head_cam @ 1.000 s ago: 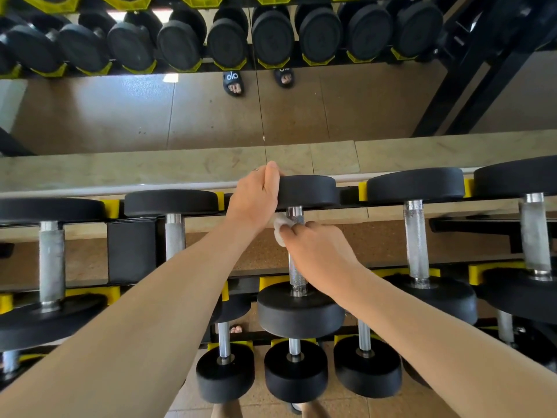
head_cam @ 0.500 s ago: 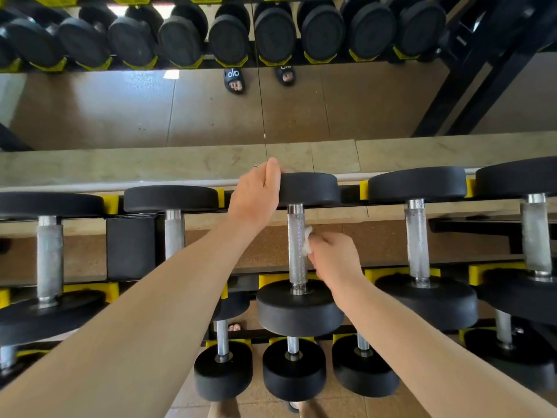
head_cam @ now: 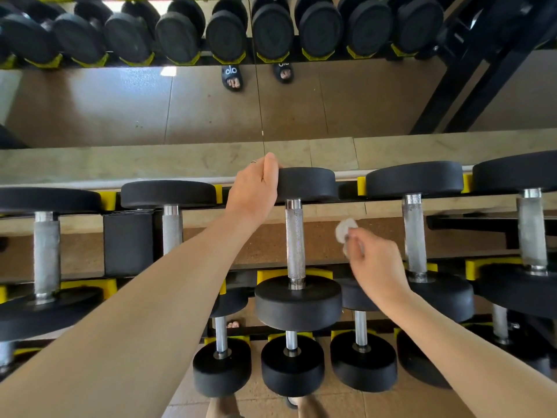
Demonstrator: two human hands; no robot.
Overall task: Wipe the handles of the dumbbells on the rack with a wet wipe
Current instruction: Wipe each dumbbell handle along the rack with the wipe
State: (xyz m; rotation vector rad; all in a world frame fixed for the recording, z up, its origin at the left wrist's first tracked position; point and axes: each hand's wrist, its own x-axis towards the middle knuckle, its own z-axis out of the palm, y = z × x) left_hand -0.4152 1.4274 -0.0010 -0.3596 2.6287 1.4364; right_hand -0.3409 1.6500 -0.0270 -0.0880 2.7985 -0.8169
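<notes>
Black dumbbells with knurled steel handles lie across the top tier of a black and yellow rack. The middle dumbbell's handle is bare and shiny. My left hand grips the far head of that dumbbell, fingers curled over its left edge. My right hand pinches a small crumpled white wet wipe in the gap between the middle handle and the handle to its right. The wipe touches no handle.
More dumbbells fill the top tier on both sides, and smaller dumbbells sit on the lower tier. A mirror behind the rack reflects the floor, the weights and two feet in black slides. A stone ledge runs under the mirror.
My right hand has come off the middle handle with the wipe and moved right into the gap. My left hand stays on the far head.
</notes>
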